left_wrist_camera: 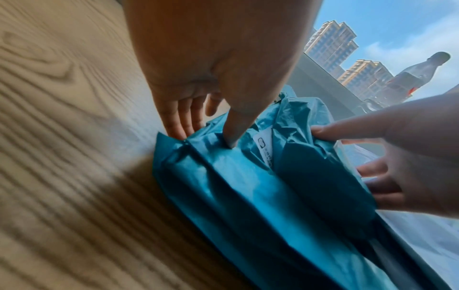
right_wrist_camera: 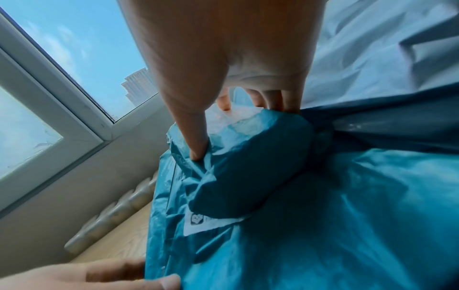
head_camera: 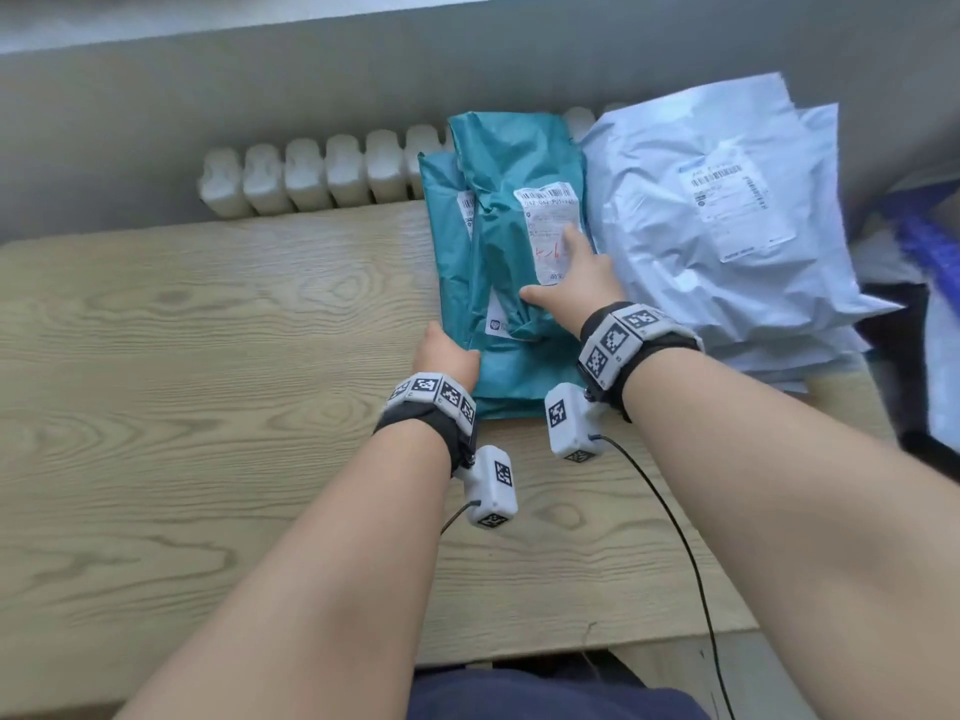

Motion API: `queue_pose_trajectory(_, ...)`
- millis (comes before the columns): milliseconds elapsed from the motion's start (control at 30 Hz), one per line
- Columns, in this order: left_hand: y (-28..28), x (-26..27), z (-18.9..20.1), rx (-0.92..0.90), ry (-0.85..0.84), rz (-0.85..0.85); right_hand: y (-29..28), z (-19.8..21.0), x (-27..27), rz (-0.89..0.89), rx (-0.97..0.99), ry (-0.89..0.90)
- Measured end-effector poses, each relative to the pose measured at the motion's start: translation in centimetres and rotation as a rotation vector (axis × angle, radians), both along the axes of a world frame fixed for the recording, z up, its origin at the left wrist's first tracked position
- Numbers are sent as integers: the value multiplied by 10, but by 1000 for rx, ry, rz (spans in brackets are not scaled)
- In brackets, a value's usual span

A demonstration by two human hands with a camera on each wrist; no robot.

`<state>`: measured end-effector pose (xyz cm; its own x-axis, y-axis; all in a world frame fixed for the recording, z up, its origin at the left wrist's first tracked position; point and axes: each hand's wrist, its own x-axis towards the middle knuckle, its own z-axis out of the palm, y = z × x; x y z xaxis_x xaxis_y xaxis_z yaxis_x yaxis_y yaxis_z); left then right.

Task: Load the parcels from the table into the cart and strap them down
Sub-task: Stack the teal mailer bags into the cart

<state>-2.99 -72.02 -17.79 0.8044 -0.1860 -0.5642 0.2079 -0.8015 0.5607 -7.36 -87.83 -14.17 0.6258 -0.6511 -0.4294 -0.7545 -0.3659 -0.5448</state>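
The top teal parcel [head_camera: 511,262] lies on the wooden table [head_camera: 208,381] near its far edge, resting on a second teal parcel [head_camera: 441,210] whose left margin shows from beneath it, so the pair forms a small stack that can probably be lifted together or peeled apart. Both hands close in on the stack from opposite sides, which reads as the start of a lift toward the cart. The left hand [head_camera: 447,356] sits at the near left corner: in the left wrist view its thumb presses down on the top of the plastic while its fingers [left_wrist_camera: 181,121] reach along the left edge, seemingly tucking under, a pinch on the corner rather than a full wrap. The right hand [head_camera: 571,283] lies on top, over the lower part of the white shipping label [head_camera: 548,231]; the right wrist view shows the thumb dug into the crumpled film and the fingers curled over a bulge of it, gripping the soft packet. Both forearms stretch forward from the body, wrists low, the right reaching further than the left. Just beside the teal stack on the right, touching it, sits a pile of white parcels [head_camera: 727,226], still waiting. Behind the table runs a white radiator [head_camera: 311,174] under a window ledge; the cart is not clearly identifiable.
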Motion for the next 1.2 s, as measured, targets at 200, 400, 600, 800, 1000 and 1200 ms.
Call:
queue_pose_trajectory(200,30,-15,-10,18,-32,97,17,1,3,55,18,31)
queue_pose_trajectory(400,90,-19,-11,27,-41,185,74,0,6,108,65,-2)
queue_pose_trajectory(600,175,-16,-12,55,-42,250,157,4,17,204,60,34)
queue_pose_trajectory(800,275,-7,-11,58,-51,354,253,6,38,305,70,23)
queue_pose_trajectory(1000,380,13,-11,102,-55,431,358,1,69,371,77,10)
queue_pose_trajectory(1200,466,35,-8,139,-86,474,444,-3,97,418,62,33)
